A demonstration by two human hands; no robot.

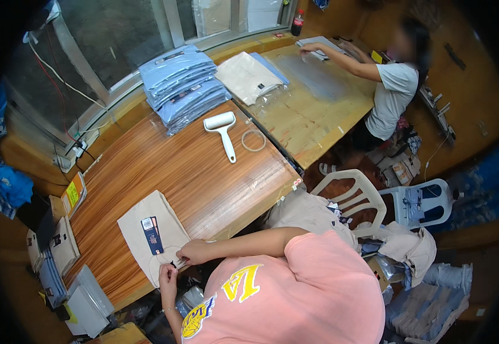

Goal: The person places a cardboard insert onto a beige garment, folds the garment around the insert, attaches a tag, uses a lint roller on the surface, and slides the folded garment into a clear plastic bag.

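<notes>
A folded beige garment (137, 221) lies at the near edge of the wooden table, with a dark blue hang tag (152, 235) flat on top. A thin string (156, 255) curves from beside the tag toward my hands. My left hand (169, 275) is closed in a pinch at the garment's near end, by a small black piece (173, 264); the string seems to run into its fingers. My right hand (194, 252) rests against the garment's near right corner, fingers bent together. What lies between its fingertips is too small to make out.
A white lint roller (224, 135) and a tape ring (254, 140) lie on the wooden table (203, 189). Bagged blue garments (181, 80) are stacked by the window. Across a second table (318, 114), another person (395, 86) handles flat items. Plastic chairs (355, 198) stand right, among garment piles.
</notes>
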